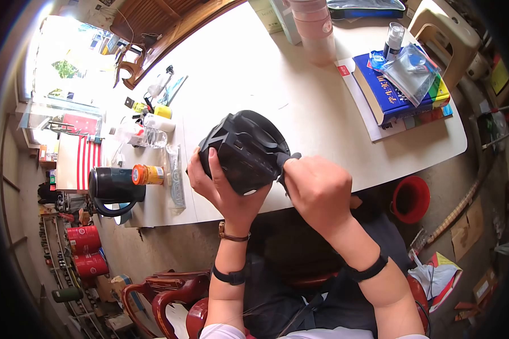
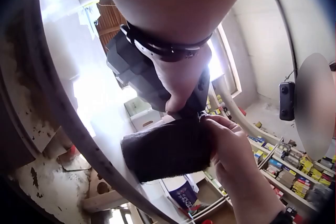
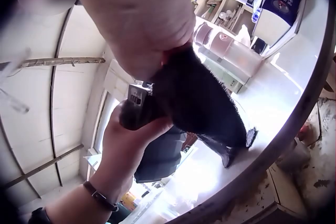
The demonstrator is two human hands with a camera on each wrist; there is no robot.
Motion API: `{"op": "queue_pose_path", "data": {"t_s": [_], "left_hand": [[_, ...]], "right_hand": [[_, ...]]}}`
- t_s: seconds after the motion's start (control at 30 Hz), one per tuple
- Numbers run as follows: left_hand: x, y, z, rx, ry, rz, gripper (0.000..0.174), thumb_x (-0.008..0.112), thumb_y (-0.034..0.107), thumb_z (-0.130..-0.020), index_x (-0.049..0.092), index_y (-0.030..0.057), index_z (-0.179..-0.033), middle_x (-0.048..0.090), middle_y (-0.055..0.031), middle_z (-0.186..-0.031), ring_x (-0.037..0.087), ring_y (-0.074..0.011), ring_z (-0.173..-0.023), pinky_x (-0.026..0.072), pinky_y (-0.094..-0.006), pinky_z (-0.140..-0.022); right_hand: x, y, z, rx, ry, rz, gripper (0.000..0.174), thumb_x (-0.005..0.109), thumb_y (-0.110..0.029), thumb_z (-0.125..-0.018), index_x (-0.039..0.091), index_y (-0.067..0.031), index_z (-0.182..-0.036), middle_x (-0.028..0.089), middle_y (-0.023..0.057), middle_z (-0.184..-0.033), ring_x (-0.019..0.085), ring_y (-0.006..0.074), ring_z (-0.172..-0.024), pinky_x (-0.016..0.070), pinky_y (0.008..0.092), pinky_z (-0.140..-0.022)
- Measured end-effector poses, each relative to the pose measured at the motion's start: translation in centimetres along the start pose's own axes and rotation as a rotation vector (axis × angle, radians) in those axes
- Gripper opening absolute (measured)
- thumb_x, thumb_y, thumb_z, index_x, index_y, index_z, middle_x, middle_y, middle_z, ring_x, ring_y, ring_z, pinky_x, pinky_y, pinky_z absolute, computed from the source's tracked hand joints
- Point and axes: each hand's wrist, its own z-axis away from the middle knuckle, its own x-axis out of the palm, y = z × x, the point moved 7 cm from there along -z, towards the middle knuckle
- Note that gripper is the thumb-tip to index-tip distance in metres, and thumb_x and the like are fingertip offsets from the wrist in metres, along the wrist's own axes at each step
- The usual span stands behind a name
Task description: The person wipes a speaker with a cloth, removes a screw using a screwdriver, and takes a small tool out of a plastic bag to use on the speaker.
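Observation:
A black, angular hard-shelled item with faceted sides is raised over the table's near edge; its exact kind is unclear. My left hand holds it from below and the near side, fingers spread up along its left face and thumb on the right. A dark, fuzzy-edged cloth hangs beside the shell, pinched by my right hand between thumb and fingers at the shell's right edge. In the right wrist view, the cloth droops below my right hand, and a small panel shows near my left thumb.
The white table bears a blue book with plastic packets, a pink bottle, a black kettle, an orange-lidded jar and a clear bottle. A red bucket stands on the floor at right.

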Motion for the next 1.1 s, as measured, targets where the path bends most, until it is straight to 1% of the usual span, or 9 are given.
{"op": "queue_pose_path", "data": {"t_s": [0.07,0.27,0.43,0.53,0.6,0.7,0.83,0.9,1.1], "left_hand": [[-0.1,-0.2,-0.2,0.021,-0.017,0.026,0.11,0.092,0.032,-0.057,0.038,0.0054,-0.15,0.036,-0.028,-0.149,0.034,-0.0466,-0.137,0.0281,-0.0576,-0.113],[0.1,-0.6,-0.7,0.098,-0.25,0.245,0.104,0.092,0.03,-0.055,0.047,0.0078,-0.146,0.043,-0.0231,-0.147,0.039,-0.0446,-0.134,0.0337,-0.0536,-0.113],[0.1,-1.5,-0.2,0.067,-0.226,0.257,0.103,0.092,0.031,-0.055,0.048,0.009,-0.146,0.042,-0.0227,-0.149,0.039,-0.044,-0.135,0.0334,-0.0543,-0.113],[0.3,-2.0,-0.1,0.056,-0.311,0.353,0.102,0.092,0.033,-0.055,0.049,0.0098,-0.145,0.043,-0.022,-0.148,0.04,-0.0437,-0.135,0.0338,-0.0536,-0.113],[0.4,-1.3,0.1,0.095,-0.381,0.326,0.101,0.091,0.034,-0.056,0.05,0.0111,-0.145,0.044,-0.0215,-0.148,0.041,-0.0433,-0.135,0.0343,-0.0527,-0.112],[0.3,-0.6,0.1,0.123,-0.388,0.302,0.099,0.091,0.034,-0.056,0.051,0.0122,-0.144,0.044,-0.0213,-0.148,0.041,-0.0432,-0.134,0.0348,-0.0522,-0.111],[0.1,-0.8,0.2,0.135,-0.382,0.263,0.099,0.091,0.034,-0.056,0.052,0.0123,-0.144,0.043,-0.0208,-0.15,0.041,-0.0429,-0.135,0.0341,-0.0523,-0.112],[0.4,-1.2,0.4,0.098,-0.378,0.262,0.099,0.092,0.034,-0.055,0.052,0.0124,-0.144,0.043,-0.0206,-0.15,0.04,-0.0428,-0.136,0.0336,-0.0519,-0.112],[1.0,-0.5,0.5,0.132,-0.516,0.361,0.101,0.092,0.033,-0.053,0.052,0.0127,-0.144,0.042,-0.0205,-0.15,0.039,-0.043,-0.137,0.0338,-0.0515,-0.111]], "right_hand": [[0.1,0.0,0.1,-0.023,0.002,-0.009,0.01,0.067,-0.004,-0.078,0.058,-0.0077,-0.081,0.052,0.0039,-0.066,0.058,0.0203,-0.06,0.046,0.0327,-0.051],[0.0,0.0,0.1,-0.077,0.05,-0.052,0.009,0.066,-0.003,-0.079,0.058,-0.0076,-0.082,0.051,0.0043,-0.064,0.057,0.0204,-0.059,0.046,0.0329,-0.051],[0.2,0.0,0.0,-0.076,0.023,-0.088,0.01,0.067,-0.004,-0.079,0.058,-0.0073,-0.082,0.051,0.0046,-0.064,0.057,0.0208,-0.058,0.0458,0.0332,-0.05],[0.4,-0.2,0.1,-0.101,0.0,-0.078,0.01,0.066,-0.003,-0.079,0.057,-0.0065,-0.082,0.052,0.0049,-0.064,0.057,0.0216,-0.058,0.0459,0.0338,-0.05],[0.4,-0.2,0.1,-0.101,-0.012,-0.027,0.01,0.065,-0.002,-0.08,0.057,-0.0062,-0.081,0.052,0.0053,-0.064,0.057,0.022,-0.058,0.0456,0.0345,-0.05],[0.5,0.7,0.0,-0.038,0.008,-0.002,0.011,0.064,0.0,-0.079,0.055,-0.0063,-0.08,0.051,0.0059,-0.063,0.057,0.0227,-0.058,0.0453,0.035,-0.05],[0.6,0.5,-0.1,-0.058,-0.015,-0.061,0.012,0.065,0.001,-0.079,0.054,-0.0061,-0.079,0.051,0.0068,-0.063,0.057,0.0236,-0.058,0.0451,0.0354,-0.051],[1.1,0.6,0.0,-0.053,-0.091,-0.071,0.013,0.065,0.001,-0.079,0.054,-0.0059,-0.079,0.051,0.0077,-0.062,0.057,0.0247,-0.057,0.045,0.0361,-0.051],[0.5,2.0,-0.1,0.01,0.017,-0.044,0.015,0.065,0.001,-0.08,0.052,-0.0064,-0.076,0.052,0.0081,-0.061,0.057,0.0255,-0.057,0.0451,0.0374,-0.051]]}}
